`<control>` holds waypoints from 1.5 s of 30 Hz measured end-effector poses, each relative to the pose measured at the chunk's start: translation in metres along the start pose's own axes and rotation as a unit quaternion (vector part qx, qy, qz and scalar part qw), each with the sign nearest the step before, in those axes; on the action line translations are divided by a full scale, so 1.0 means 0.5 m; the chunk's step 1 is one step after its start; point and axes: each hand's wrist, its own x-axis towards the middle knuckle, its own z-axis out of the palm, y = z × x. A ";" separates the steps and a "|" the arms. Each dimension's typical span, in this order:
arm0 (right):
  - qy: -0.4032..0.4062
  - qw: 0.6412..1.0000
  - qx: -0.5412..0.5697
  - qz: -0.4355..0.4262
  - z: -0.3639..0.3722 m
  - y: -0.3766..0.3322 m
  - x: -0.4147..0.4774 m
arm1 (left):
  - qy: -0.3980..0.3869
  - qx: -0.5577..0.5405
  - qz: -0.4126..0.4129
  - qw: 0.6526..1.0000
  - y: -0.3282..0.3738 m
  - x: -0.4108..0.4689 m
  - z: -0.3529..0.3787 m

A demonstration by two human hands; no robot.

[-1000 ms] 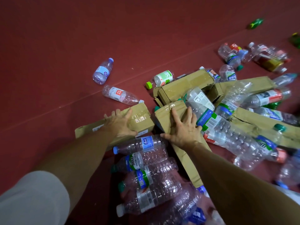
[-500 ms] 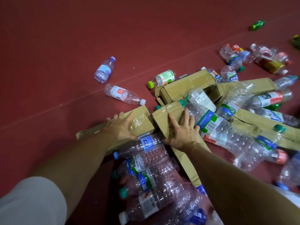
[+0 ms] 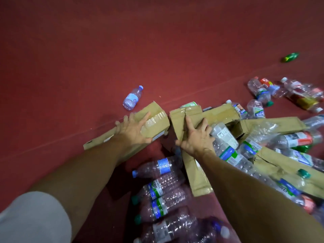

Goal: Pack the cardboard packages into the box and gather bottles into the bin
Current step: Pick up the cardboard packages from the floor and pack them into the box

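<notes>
Two cardboard packages are being handled at once, one per hand. The left hand point(image 3: 133, 130) is spreading across the top of the taped package point(image 3: 157, 120), with its thumb lying near the tape. Its fingers seem to be hooking over the far edge, though the fingertips are hard to make out there. The right hand point(image 3: 197, 139) is clamping the second package point(image 3: 177, 120), thumb pressing the near side and fingers splayed over the top. The packages are sitting just beside each other with a narrow gap between them, at the edge of the litter on the red floor point(image 3: 157, 50). Neither the box nor the bin is showing, so the person is probably going to carry both out of frame.

Several things are threatening that move:
- **Bottle against the hand:** A clear bottle point(image 3: 224, 135) is leaning against the right hand's fingers, and lifting the cardboard is likely to send it rolling.
- **Creased package:** The second package is creasing near its top, so it may fold under a one-handed lift.
- **Shallow left grip:** The taped package is running long toward the left forearm, and a shallow hold could let it pivot and slip.
- **Bottles underfoot:** The crushed bottles point(image 3: 163, 188) are crowding the space between the arms, where a dropped package or a step could scatter them.
</notes>
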 end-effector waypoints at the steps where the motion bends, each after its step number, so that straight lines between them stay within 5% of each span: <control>1: 0.005 1.000 -0.002 -0.002 -0.039 -0.009 -0.002 | 0.005 -0.006 -0.007 1.000 -0.001 -0.008 -0.038; 23: 0.003 0.998 -0.023 -0.064 -1.150 -0.271 -0.251 | 0.014 -0.055 -0.062 0.996 -0.132 -0.362 -1.182; 35: 0.008 0.968 -0.040 -0.248 -1.366 -0.370 -0.412 | 0.050 -0.083 -0.249 0.964 -0.162 -0.688 -1.382; 45: -0.019 0.887 -0.059 -0.457 -1.337 -0.649 -0.747 | 0.062 -0.123 -0.486 0.863 -0.333 -1.170 -1.345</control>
